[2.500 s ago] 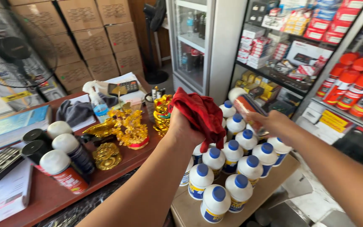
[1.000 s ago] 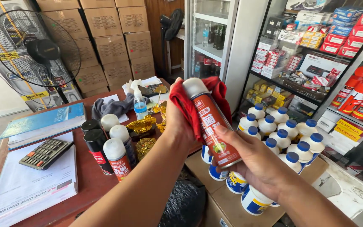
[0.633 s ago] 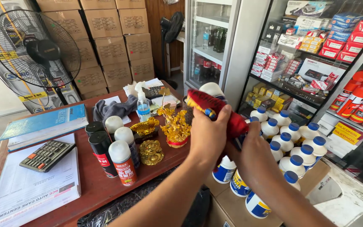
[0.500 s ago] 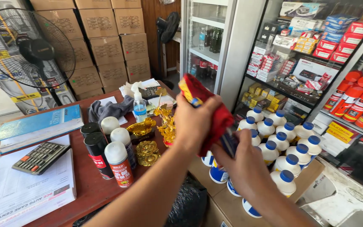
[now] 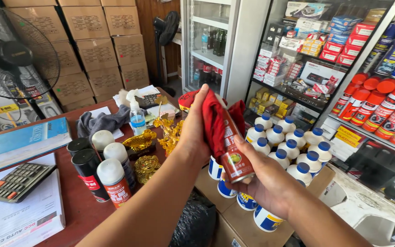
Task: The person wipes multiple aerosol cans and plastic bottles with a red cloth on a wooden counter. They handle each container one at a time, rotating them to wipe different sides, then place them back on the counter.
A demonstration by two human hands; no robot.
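I see the spray can, lying level half a second ago, now upright in my right hand, with my left hand pressing the red cloth over its upper half.

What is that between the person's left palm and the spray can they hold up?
A red cloth: the head view shows the left hand pressing it around the red spray can, while the right hand grips the can's lower end bare.
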